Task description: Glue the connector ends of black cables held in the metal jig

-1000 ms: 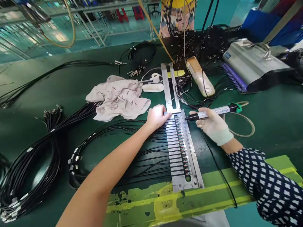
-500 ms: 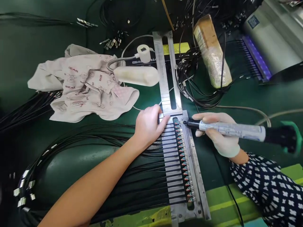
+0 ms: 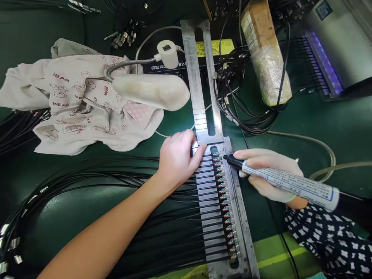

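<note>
A long metal fixture (image 3: 243, 232) clamps a row of black cables (image 3: 213, 223), whose stripped ends with coloured wires meet small metal connectors (image 3: 225, 202). My left hand (image 3: 178, 158), bare, grips the fixture's left edge near the top of the row, thumb pressed on the metal. In my gloved right hand (image 3: 270, 170) is a labelled syringe (image 3: 293, 186) with a black tip. Its tip points left, at the uppermost connectors; whether it touches them I cannot tell. The syringe's rear end runs into shadow at the right.
A lamp with a pale elongated head (image 3: 151, 91) hangs over a printed cloth (image 3: 72, 100) at left. Behind the fixture are a black box with a yellow label (image 3: 215, 47), coiled cables (image 3: 247, 120) and a wrapped block (image 3: 269, 58). A purple-lit machine (image 3: 343, 46) stands far right.
The syringe tip has moved slightly down along the connector row, and its rear end has tilted lower. My left hand keeps its hold on the fixture. The whole view has shifted a little.
</note>
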`<state>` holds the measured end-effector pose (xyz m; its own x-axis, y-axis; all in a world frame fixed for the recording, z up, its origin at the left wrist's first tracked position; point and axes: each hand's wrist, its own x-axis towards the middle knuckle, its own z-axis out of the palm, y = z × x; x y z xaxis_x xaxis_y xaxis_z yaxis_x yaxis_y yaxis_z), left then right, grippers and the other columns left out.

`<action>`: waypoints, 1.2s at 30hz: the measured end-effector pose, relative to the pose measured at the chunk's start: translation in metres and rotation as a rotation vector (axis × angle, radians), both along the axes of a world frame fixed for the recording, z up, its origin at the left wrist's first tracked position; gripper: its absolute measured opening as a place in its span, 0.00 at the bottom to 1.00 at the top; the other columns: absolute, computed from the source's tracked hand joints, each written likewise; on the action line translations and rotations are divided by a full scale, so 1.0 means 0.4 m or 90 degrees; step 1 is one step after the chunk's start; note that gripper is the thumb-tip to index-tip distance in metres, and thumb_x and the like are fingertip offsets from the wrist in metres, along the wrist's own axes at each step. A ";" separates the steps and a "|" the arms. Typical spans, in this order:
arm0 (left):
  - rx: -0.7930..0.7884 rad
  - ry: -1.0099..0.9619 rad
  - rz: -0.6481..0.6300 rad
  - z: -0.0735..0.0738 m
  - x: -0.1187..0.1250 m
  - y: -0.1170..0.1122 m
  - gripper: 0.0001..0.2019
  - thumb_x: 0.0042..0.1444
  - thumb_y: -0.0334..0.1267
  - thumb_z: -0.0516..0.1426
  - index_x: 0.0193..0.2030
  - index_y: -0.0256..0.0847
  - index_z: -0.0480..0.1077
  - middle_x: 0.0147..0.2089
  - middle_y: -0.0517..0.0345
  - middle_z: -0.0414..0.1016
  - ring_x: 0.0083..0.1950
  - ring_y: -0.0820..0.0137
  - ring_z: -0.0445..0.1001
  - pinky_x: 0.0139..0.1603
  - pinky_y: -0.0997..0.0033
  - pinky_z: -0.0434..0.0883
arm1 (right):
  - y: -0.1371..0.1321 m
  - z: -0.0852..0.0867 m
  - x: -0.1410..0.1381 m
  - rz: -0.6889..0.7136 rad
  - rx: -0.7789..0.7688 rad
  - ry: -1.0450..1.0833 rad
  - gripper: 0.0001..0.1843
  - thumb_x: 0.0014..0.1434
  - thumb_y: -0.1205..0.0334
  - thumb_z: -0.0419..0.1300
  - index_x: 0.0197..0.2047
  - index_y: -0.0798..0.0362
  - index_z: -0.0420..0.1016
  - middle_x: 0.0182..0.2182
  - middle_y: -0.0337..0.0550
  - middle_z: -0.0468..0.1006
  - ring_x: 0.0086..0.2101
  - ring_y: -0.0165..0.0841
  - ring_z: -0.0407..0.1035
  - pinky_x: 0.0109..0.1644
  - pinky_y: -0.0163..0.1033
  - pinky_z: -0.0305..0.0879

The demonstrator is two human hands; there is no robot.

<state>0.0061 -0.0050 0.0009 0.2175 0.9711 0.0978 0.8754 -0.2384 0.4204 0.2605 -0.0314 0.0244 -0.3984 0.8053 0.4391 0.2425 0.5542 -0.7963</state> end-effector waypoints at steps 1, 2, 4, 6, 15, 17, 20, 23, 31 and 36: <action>0.000 0.000 0.000 0.000 0.000 0.000 0.13 0.64 0.48 0.55 0.35 0.42 0.61 0.31 0.59 0.67 0.31 0.69 0.64 0.36 0.66 0.60 | 0.000 -0.001 0.000 0.001 0.000 0.001 0.15 0.58 0.70 0.66 0.49 0.48 0.77 0.49 0.49 0.83 0.46 0.40 0.81 0.51 0.45 0.82; 0.001 0.001 -0.001 0.001 0.000 0.001 0.13 0.64 0.48 0.55 0.35 0.42 0.61 0.31 0.59 0.67 0.31 0.69 0.64 0.36 0.66 0.59 | 0.001 -0.002 -0.001 0.004 -0.001 0.002 0.16 0.58 0.70 0.66 0.49 0.49 0.77 0.49 0.50 0.83 0.46 0.40 0.81 0.50 0.44 0.83; 0.001 0.001 -0.001 0.001 -0.001 0.001 0.13 0.64 0.48 0.55 0.35 0.42 0.61 0.31 0.60 0.67 0.31 0.69 0.64 0.36 0.66 0.59 | 0.002 -0.003 -0.001 0.009 -0.004 0.005 0.16 0.57 0.71 0.67 0.49 0.50 0.77 0.49 0.51 0.83 0.46 0.40 0.81 0.49 0.43 0.83; 0.001 0.000 -0.001 0.001 -0.001 0.000 0.13 0.64 0.48 0.55 0.35 0.42 0.60 0.31 0.60 0.67 0.31 0.69 0.64 0.36 0.66 0.59 | 0.003 -0.002 -0.001 0.008 -0.006 0.004 0.15 0.58 0.71 0.66 0.48 0.52 0.77 0.49 0.52 0.83 0.46 0.40 0.81 0.49 0.44 0.83; 0.001 0.009 0.002 0.000 0.001 -0.001 0.14 0.65 0.49 0.54 0.35 0.42 0.61 0.31 0.59 0.67 0.32 0.68 0.66 0.36 0.65 0.60 | 0.003 -0.004 -0.004 0.002 -0.011 0.001 0.15 0.58 0.69 0.67 0.49 0.48 0.77 0.49 0.49 0.83 0.46 0.39 0.81 0.49 0.42 0.83; -0.001 0.011 0.003 0.001 0.001 -0.001 0.14 0.65 0.49 0.54 0.35 0.42 0.62 0.31 0.59 0.68 0.32 0.68 0.66 0.36 0.65 0.60 | 0.002 -0.005 -0.005 -0.004 -0.010 0.001 0.14 0.58 0.69 0.67 0.48 0.48 0.77 0.48 0.49 0.83 0.46 0.38 0.81 0.50 0.42 0.82; -0.003 0.016 0.004 0.001 0.001 0.001 0.14 0.65 0.50 0.53 0.35 0.42 0.62 0.31 0.58 0.68 0.33 0.67 0.67 0.36 0.66 0.60 | 0.002 -0.004 -0.005 -0.012 -0.005 0.006 0.14 0.58 0.68 0.67 0.48 0.48 0.78 0.47 0.48 0.84 0.46 0.38 0.81 0.51 0.43 0.82; -0.004 0.016 0.003 0.000 0.001 0.002 0.14 0.65 0.50 0.53 0.35 0.42 0.62 0.31 0.58 0.69 0.33 0.67 0.67 0.37 0.66 0.60 | 0.004 -0.003 -0.003 -0.006 -0.008 0.003 0.15 0.58 0.68 0.67 0.48 0.47 0.78 0.48 0.48 0.83 0.45 0.39 0.81 0.49 0.43 0.82; -0.009 0.020 0.002 0.002 0.001 0.001 0.14 0.65 0.50 0.53 0.35 0.42 0.62 0.31 0.58 0.69 0.33 0.67 0.67 0.37 0.65 0.60 | 0.005 -0.003 -0.005 -0.006 -0.031 0.015 0.16 0.57 0.69 0.68 0.48 0.47 0.78 0.48 0.49 0.83 0.44 0.39 0.82 0.44 0.41 0.84; -0.008 0.017 0.002 0.002 0.001 0.000 0.14 0.65 0.49 0.54 0.35 0.42 0.61 0.31 0.59 0.68 0.32 0.67 0.66 0.36 0.65 0.60 | 0.004 0.001 -0.003 0.005 -0.030 0.030 0.17 0.57 0.71 0.67 0.49 0.48 0.78 0.48 0.50 0.83 0.43 0.39 0.82 0.43 0.41 0.84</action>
<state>0.0066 -0.0049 0.0018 0.2167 0.9730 0.0796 0.8875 -0.2303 0.3992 0.2591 -0.0299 0.0248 -0.3852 0.8221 0.4193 0.1997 0.5179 -0.8318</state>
